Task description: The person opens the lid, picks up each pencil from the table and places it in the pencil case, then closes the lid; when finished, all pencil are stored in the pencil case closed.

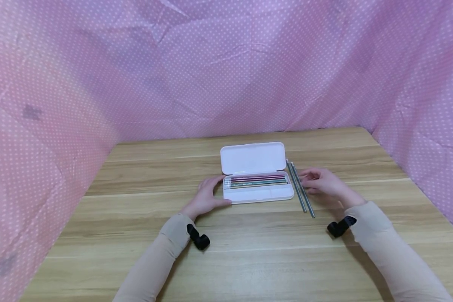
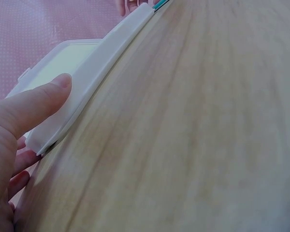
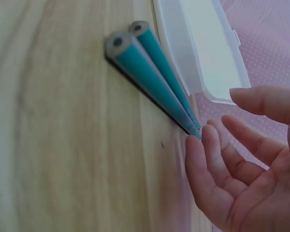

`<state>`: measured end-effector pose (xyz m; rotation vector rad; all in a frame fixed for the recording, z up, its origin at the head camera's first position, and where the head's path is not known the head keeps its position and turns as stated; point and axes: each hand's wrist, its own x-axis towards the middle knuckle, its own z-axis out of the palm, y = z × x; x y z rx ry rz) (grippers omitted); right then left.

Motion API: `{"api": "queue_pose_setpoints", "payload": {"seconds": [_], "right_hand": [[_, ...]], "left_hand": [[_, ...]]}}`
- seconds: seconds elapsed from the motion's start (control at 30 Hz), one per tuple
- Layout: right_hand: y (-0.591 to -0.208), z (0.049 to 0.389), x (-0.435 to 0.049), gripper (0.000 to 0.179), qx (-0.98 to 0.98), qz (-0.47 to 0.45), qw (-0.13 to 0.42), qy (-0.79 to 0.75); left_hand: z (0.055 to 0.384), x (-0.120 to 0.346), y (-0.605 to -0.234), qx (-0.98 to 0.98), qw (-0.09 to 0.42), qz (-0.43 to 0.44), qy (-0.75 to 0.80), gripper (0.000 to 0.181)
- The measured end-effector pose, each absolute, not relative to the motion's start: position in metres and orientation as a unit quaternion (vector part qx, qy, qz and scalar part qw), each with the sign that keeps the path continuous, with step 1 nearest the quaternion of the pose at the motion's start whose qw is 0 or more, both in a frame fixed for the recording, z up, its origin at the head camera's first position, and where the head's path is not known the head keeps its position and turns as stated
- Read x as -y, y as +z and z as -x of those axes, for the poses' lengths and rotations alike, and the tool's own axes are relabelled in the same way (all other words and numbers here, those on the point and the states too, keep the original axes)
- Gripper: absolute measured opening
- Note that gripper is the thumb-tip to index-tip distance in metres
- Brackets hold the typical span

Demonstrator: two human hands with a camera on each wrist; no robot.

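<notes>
A white pencil case (image 1: 258, 195) lies on the table with its lid (image 1: 253, 158) swung back. Inside it, several pencils (image 1: 257, 180) in red, green and yellowish tones lie side by side. My left hand (image 1: 205, 198) holds the left end of the case, its thumb (image 2: 43, 104) along the front wall and the other fingers round the far side. Two teal pencils (image 1: 301, 191) lie outside, just right of the case, their unsharpened ends (image 3: 119, 43) towards me. Beside them is my right hand (image 1: 324, 183), fingers loosely bent, with nothing in its grasp; its fingertips are close to the pencils.
The wooden table (image 1: 249, 260) extends around the case on all sides. Pink dotted cloth (image 1: 226, 75) hangs behind the table and along both sides. A small black camera is strapped to each wrist over the beige sleeves (image 1: 385, 235).
</notes>
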<state>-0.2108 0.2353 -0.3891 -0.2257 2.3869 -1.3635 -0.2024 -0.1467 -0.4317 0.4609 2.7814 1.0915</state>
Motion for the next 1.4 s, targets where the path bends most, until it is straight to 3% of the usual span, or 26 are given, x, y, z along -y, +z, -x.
{"api": "queue_pose_setpoints", "payload": {"seconds": [1.4], "right_hand": [[-0.391, 0.222, -0.221, 0.048, -0.884, 0.019, 0.201, -0.421]], "left_hand": [[0.202, 0.148, -0.43, -0.917, 0.052, -0.153, 0.364, 0.086]]}}
